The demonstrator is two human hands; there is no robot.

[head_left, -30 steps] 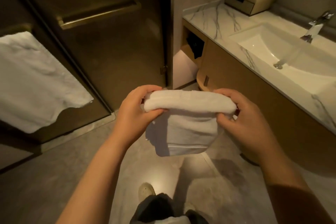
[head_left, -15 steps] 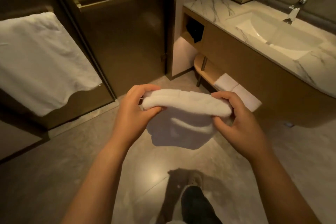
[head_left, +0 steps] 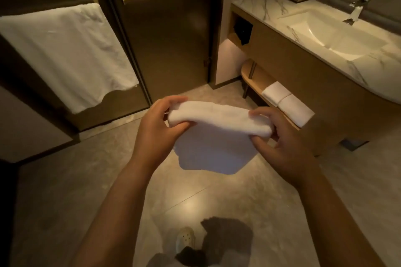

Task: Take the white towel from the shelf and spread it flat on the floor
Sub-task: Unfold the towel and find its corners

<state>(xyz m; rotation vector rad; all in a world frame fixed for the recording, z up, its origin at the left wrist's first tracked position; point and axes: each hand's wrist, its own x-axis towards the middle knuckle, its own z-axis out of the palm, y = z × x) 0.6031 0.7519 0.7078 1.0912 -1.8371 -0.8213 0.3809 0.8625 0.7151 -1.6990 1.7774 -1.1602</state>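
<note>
White towel (head_left: 219, 119) pinched folded between left hand (head_left: 160, 123) and right hand (head_left: 280, 138); fingers closed; best released by corners, low above floor (head_left: 65, 191).

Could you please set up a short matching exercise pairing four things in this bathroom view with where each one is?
Things:
1. white towel
2. hanging towel
3. folded towels
4. faucet

Places:
A. on the low shelf under the vanity
B. held between the left hand and right hand
C. behind the sink
D. draped on a door rail

Pairs: 1-B, 2-D, 3-A, 4-C
</note>
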